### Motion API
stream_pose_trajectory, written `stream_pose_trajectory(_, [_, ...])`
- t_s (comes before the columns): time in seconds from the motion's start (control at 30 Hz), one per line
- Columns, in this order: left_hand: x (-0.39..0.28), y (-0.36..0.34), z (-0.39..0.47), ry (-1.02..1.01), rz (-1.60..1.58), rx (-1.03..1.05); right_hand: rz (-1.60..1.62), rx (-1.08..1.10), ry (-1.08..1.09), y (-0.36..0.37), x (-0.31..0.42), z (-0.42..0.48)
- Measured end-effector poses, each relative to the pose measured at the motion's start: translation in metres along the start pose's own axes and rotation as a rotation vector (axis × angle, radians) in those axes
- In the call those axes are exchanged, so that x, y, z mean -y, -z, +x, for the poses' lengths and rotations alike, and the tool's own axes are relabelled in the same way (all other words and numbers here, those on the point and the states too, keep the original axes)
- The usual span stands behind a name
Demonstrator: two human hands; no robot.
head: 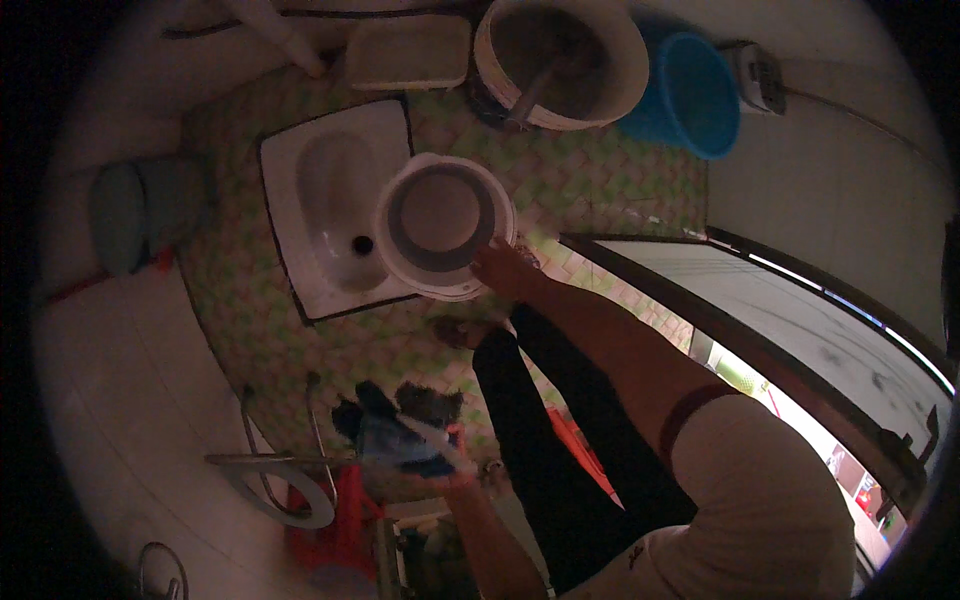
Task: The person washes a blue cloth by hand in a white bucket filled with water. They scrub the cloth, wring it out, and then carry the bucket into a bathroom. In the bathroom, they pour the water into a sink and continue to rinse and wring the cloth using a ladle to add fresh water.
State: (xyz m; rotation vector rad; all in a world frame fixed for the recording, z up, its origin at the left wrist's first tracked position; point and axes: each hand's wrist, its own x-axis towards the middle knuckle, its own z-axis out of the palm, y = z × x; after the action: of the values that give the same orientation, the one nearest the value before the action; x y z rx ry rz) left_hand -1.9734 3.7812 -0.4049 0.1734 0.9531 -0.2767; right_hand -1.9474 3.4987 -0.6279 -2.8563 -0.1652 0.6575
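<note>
My right hand (502,264) grips the near rim of a round white bucket (384,217). The bucket stands partly over the right edge of a white squat toilet pan (281,195), whose dark drain hole shows beside it. Its inner wall looks grey and its bottom pale; whether water is inside is unclear. Low on the left side, my left hand (461,480) is motion-blurred around the end of a pale-handled tool (431,435). The tool's head is too blurred to name. Behind it lies a blurred dark and blue bundle (382,431), perhaps cloth.
A large white bucket (487,56) with dark contents and a cream basin (409,56) stand by the far wall. To their right leans a blue bucket (697,97). A green bin (124,214), metal frame (285,461), red stool (330,525) and door (750,292) surround the patterned floor.
</note>
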Motion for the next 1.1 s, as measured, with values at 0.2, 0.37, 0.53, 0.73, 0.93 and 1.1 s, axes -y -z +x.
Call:
stream_pose_trajectory(0.2, [0.014, -0.005, 0.115, 0.132, 0.334, 0.088, 1.301, -0.596, -0.584, 0.101, -0.008, 0.027])
stream_pose_trajectory(0.37, [0.102, -0.019, 0.214, 0.239, 0.513, -0.072, 2.307, -0.766, -0.656, 0.116, -0.105, 0.050])
stream_pose_trajectory(0.53, [0.135, -0.032, 0.275, 0.310, 0.974, -0.274, 2.379, -0.936, -0.347, 0.136, -0.172, 0.071])
stream_pose_trajectory(0.73, [0.080, 0.024, 0.268, -0.132, 1.396, -0.255, 2.318, -0.614, -0.946, 0.159, -0.145, 0.028])
stream_pose_trajectory(0.93, [0.059, 0.043, 0.215, 0.078, 1.369, -0.323, 0.071, -0.392, -0.697, 0.143, -0.162, -0.025])
stream_pose_trajectory(1.1, [0.074, 0.049, 0.193, 0.062, 1.291, -0.309, 0.142, -0.238, -0.641, 0.095, -0.258, -0.030])
